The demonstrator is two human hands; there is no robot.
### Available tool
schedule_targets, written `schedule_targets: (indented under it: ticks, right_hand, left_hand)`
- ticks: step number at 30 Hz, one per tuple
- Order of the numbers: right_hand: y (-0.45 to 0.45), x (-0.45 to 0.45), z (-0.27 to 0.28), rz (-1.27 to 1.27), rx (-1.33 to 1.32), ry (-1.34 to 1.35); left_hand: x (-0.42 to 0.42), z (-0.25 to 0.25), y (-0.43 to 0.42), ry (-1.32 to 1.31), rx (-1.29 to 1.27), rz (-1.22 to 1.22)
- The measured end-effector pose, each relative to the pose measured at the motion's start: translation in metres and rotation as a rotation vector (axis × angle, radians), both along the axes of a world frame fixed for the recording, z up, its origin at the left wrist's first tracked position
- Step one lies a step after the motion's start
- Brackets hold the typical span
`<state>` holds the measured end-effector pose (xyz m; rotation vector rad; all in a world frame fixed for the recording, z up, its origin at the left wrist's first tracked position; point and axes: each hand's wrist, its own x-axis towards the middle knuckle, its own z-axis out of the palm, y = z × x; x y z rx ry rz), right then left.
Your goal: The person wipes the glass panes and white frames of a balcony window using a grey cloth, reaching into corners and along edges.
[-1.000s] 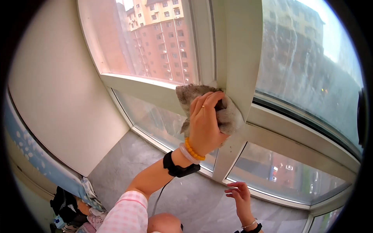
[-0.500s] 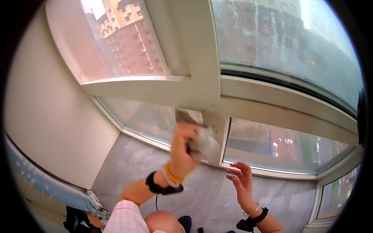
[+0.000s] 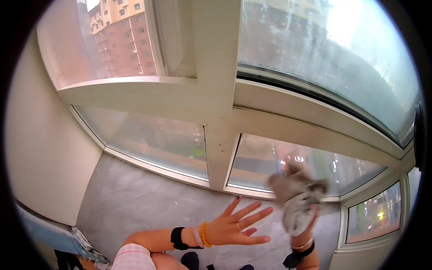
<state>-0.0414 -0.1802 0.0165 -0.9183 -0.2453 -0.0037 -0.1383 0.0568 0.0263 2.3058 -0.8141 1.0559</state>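
My left hand, with a ring and a yellow beaded bracelet, is stretched out low in front of the windows. Its fingers are spread and it holds nothing. To its right, my right hand grips a crumpled grey-brown cloth, blurred by motion. The cloth hides most of that hand's fingers. Behind the cloth is the lower right window pane; whether the two touch I cannot tell. Small dark specks dot the pale window post between the lower panes.
A pale horizontal frame rail runs below the larger upper panes, which look hazy and streaked. Grey marble-patterned floor lies beneath my arms. At the left stand a pale wall and blue fabric. Another low window sits at the right.
The cloth has passed from my left hand to my right and moved from the post to the right pane. My left hand has opened and dropped lower. The view has shifted right.
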Motion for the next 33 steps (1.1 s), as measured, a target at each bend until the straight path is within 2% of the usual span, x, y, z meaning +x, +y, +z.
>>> schedule_targets:
  ticks: [3,7,8,10,12,13,15,16,18,19,22,23,24,25,26,28,29,30,31,32,33]
  right_hand:
    - [0.030,0.052,0.050,-1.017,-0.413,-0.698]
    - [0.141,0.099,0.099,-1.040,-0.744,-1.208]
    - [0.166,0.094,0.095,-0.969,-0.905,-1.384]
    - [0.233,0.067,0.086,-0.973,-1.089,-1.429]
    - [0.254,0.065,0.087,-1.002,-0.784,-1.367]
    - [0.242,0.071,0.086,-1.007,-0.790,-1.361]
    - [0.193,0.092,0.083,-1.021,-0.899,-1.565]
    - [0.162,0.105,0.078,-0.994,-1.024,-1.572]
    - [0.070,0.147,0.039,-1.014,-1.458,-1.409]
    - [0.025,0.163,0.026,-1.073,-1.588,-1.309]
    - [-0.016,0.145,0.087,-1.251,-1.119,-1.168]
    - [-0.008,0.145,0.087,-1.253,-1.130,-1.161]
    - [0.007,0.140,0.084,-1.322,-1.070,-1.026]
    - [0.024,0.134,0.079,-1.397,-1.020,-0.885]
    - [0.049,0.128,0.072,-1.369,-1.047,-0.876]
    - [0.134,0.100,0.055,-1.001,-1.379,-0.995]
    - [0.172,0.084,0.055,-0.862,-1.385,-1.047]
    - [0.196,0.076,0.063,-0.727,-0.878,-1.262]
    - [0.215,0.072,0.056,-0.979,-0.795,-1.349]
    - [0.214,0.073,0.065,-1.009,-0.739,-1.336]
    - [0.200,0.076,0.069,-0.985,-0.802,-1.397]
  left_hand:
    - [0.003,-0.007,0.010,0.044,-0.059,0.040]
    - [0.006,-0.009,0.003,0.035,-0.091,0.001]
    - [0.006,-0.008,0.001,0.031,-0.055,0.003]
    - [0.011,-0.009,-0.006,0.030,-0.021,-0.013]
    - [0.017,-0.010,-0.008,0.057,0.028,0.015]
    - [0.023,-0.013,-0.011,0.026,-0.010,0.003]
    - [0.025,-0.020,-0.009,0.040,0.005,0.025]
    - [0.023,-0.023,-0.006,0.060,0.021,0.048]
    - [0.019,-0.029,0.003,0.104,0.044,0.070]
    - [0.016,-0.030,0.007,0.144,0.043,0.104]
    - [0.013,-0.028,0.019,0.204,0.053,0.143]
    - [0.013,-0.030,0.019,0.216,0.014,0.167]
    - [0.013,-0.031,0.017,0.235,-0.024,0.179]
    - [0.015,-0.028,0.017,0.253,0.044,0.150]
    - [0.015,-0.026,0.013,0.263,0.043,0.100]
    - [0.019,-0.020,0.003,0.124,-0.078,0.045]
    - [0.021,-0.020,-0.003,0.054,-0.073,-0.006]
    - [0.022,-0.018,-0.009,0.063,-0.072,-0.062]
    - [0.021,-0.017,-0.014,0.030,-0.106,-0.076]
    - [0.020,-0.015,-0.018,-0.004,-0.140,-0.077]
    - [0.016,-0.013,-0.019,0.027,-0.091,-0.045]
